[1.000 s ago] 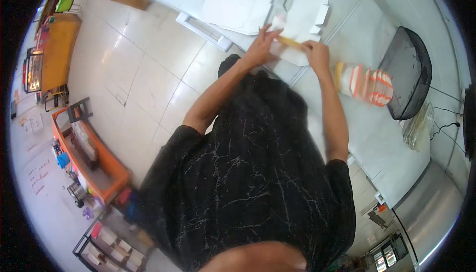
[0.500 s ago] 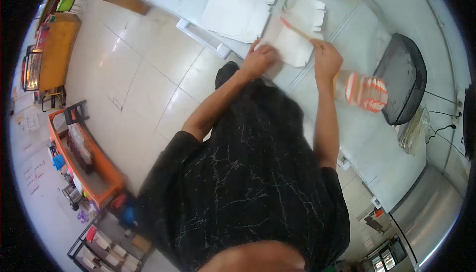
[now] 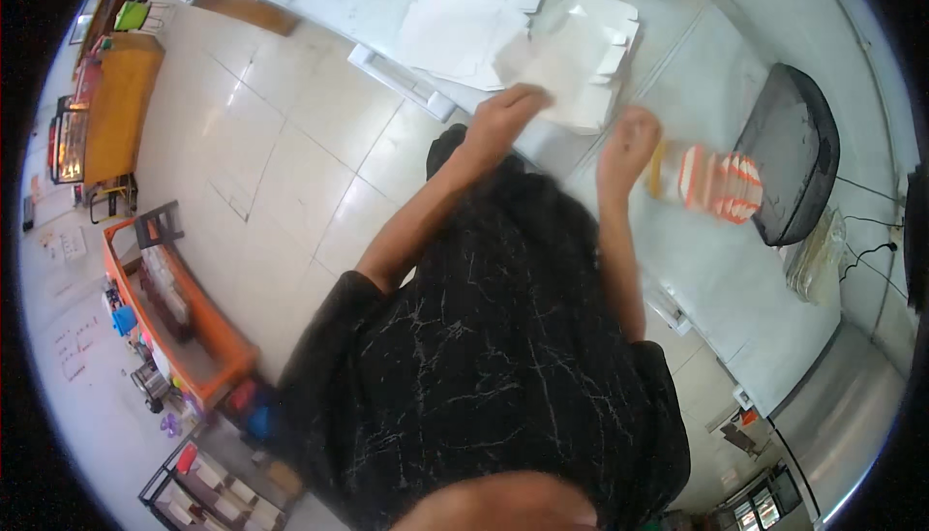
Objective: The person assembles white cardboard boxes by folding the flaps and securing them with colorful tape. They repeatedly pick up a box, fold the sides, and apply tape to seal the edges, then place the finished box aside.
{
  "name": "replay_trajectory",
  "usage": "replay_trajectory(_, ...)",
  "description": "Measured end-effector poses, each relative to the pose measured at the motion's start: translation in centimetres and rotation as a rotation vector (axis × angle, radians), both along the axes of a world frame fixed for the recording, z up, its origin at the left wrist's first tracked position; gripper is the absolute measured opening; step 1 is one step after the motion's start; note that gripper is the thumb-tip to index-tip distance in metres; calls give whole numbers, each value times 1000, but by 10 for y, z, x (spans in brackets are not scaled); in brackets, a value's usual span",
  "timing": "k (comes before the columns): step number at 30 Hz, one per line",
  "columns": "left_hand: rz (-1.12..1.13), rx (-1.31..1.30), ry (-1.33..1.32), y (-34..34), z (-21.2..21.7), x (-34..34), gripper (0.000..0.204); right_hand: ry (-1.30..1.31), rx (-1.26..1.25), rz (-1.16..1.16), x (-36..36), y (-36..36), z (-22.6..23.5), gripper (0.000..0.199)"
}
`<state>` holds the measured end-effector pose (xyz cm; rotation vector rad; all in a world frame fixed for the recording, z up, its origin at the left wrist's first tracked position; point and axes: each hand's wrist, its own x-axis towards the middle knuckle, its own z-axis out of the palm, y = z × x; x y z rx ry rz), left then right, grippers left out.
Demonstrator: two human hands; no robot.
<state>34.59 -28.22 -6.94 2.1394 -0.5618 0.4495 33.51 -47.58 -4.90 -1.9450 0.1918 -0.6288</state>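
Note:
White flat cardboard blanks with notched edges lie on the pale worktop. My left hand (image 3: 508, 122) has its fingers pinched together at the near corner of one white cardboard blank (image 3: 581, 61), which looks slightly blurred. My right hand (image 3: 629, 149) is curled, just off the blank's near right corner. Motion smears its fingers, and whatever they may hold is hidden. Beside it on the right stands a clear container with orange and white stripes (image 3: 721, 182), with a yellow strip (image 3: 656, 168) at its left. More white blanks (image 3: 464, 32) lie overlapping to the left.
A dark grey tray-like object (image 3: 792, 158) leans by the wall at right, with a plastic-wrapped bundle (image 3: 813, 265) below it. Black cables run along the wall. Drawer handles (image 3: 402, 81) jut from the worktop's edge. An orange cart (image 3: 184, 308) stands across the tiled floor.
The pink-tipped stick that my right hand held over the blank no longer shows. That hand has drawn back toward me and curled. My left hand has closed at the blank's near corner.

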Motion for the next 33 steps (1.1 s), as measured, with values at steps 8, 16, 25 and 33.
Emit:
replay_trajectory(8, 132, 196, 233, -11, 22, -32, 22, 564, 932, 188, -20, 10, -4, 28)
replay_trajectory(16, 262, -375, 423, -19, 14, -27, 14, 416, 697, 297, -23, 31, 12, 24)
replay_trajectory(25, 135, -720, 577, -29, 15, -31, 16, 321, 377, 201, -26, 38, 28, 24)
replay_trajectory(33, 20, -643, 568, -20, 17, -27, 15, 287, 389, 213, -23, 36, 35, 20)
